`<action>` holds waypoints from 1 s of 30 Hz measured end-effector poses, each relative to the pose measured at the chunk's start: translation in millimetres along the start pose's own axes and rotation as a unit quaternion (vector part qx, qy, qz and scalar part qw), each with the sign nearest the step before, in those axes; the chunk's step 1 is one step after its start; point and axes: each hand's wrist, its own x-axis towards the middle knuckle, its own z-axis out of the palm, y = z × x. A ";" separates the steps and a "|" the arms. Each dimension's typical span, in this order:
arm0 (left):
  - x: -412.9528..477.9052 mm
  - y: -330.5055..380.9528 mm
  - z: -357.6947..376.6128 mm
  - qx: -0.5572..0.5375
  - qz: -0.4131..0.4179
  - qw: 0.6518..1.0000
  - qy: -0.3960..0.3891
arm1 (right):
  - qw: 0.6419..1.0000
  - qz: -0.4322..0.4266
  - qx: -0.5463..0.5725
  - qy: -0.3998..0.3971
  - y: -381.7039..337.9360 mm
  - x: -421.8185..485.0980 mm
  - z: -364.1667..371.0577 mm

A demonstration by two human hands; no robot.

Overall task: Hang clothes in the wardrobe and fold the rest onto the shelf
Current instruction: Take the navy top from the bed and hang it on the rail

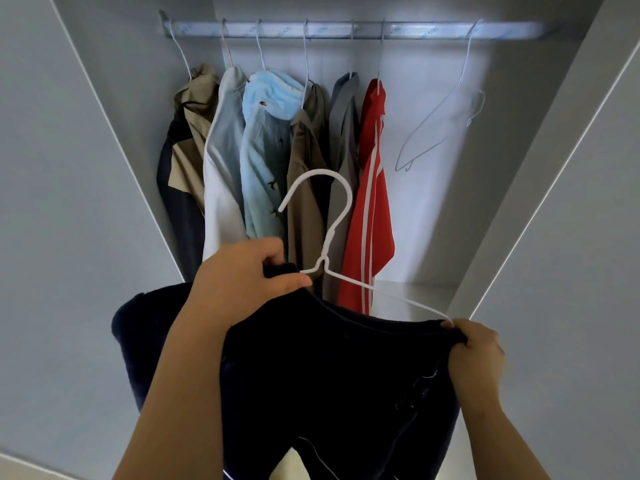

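A dark navy garment (329, 375) hangs in front of me below the open wardrobe. A white wire hanger (325, 233) sticks up out of its top, hook pointing left, one arm running down to the right. My left hand (239, 275) grips the garment's top edge just beside the hanger's neck. My right hand (474, 344) pinches the garment's right corner together with the hanger's arm tip. The metal rail (346, 29) runs across the top of the wardrobe, well above the hook.
Several garments hang on the rail: a tan and navy jacket (187, 133), a pale shirt (225, 150), a light blue one (263, 140), a brown one (308, 188), a grey one (343, 133), a red one (372, 202). An empty white hanger (443, 126) hangs at the right. Wardrobe walls stand on both sides.
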 end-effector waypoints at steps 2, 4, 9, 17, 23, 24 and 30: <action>0.4 -5.6 0.6 0.010 -0.014 1.000 -0.022 | 1.000 -0.012 0.001 0.021 -0.8 -1.2 -3.2; 0.9 -10.3 2.0 0.022 -0.037 0.999 -0.024 | 0.998 -0.034 0.031 0.033 -7.8 0.6 -8.3; 3.8 13.6 29.2 0.031 -0.032 0.999 0.025 | 0.963 -0.240 0.115 -0.046 -58.8 -5.9 1.5; -1.3 25.8 28.9 -0.140 -0.072 0.982 0.107 | 0.978 -0.195 -0.063 -0.048 -93.9 5.6 -7.6; -1.7 35.1 30.8 -0.134 -0.052 0.988 0.055 | 0.954 -0.210 -0.148 -0.152 -105.3 5.4 -12.7; 0.9 34.2 31.6 -0.132 -0.045 0.990 0.036 | 0.961 -0.190 -0.134 -0.148 -104.3 4.2 -12.9; 5.1 -1.7 16.1 -0.055 -0.028 0.998 0.017 | 0.998 -0.044 -0.012 -0.047 -80.5 16.2 -31.6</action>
